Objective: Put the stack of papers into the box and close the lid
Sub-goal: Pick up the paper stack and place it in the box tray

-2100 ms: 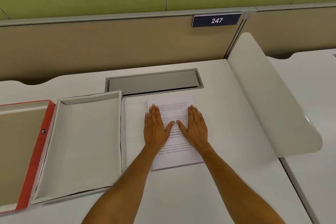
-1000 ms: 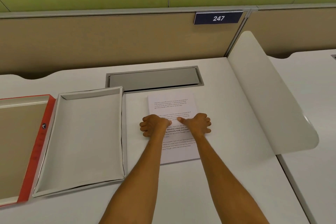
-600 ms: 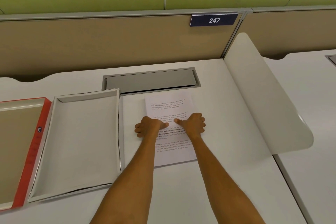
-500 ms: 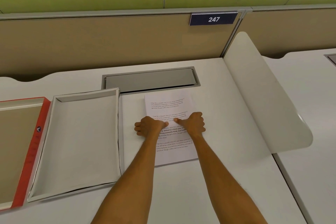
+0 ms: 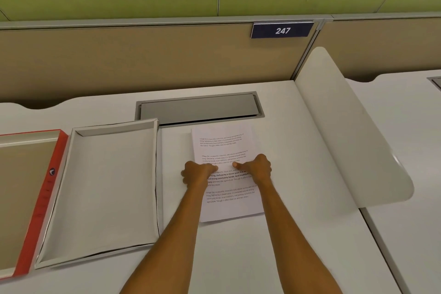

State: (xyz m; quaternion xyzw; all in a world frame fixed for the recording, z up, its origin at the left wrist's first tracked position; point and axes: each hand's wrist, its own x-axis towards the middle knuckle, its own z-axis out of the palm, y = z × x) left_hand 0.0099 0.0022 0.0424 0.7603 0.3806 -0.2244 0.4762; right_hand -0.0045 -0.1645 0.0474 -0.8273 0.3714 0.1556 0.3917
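Stack of papers (image 5: 226,141), white, printed text, flat on desk (image 5: 298,246), both hands (image 5: 196,175) (image 5: 256,168) gripping its side edges

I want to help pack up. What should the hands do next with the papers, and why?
Probably lift the papers a little off the desk. Both hands, left hand and right hand, grip their side edges, they lie flat, and the open box waits empty to their left.

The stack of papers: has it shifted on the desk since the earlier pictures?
No. The stack of papers keeps its top edge just below the grey cable hatch, beside the open box.
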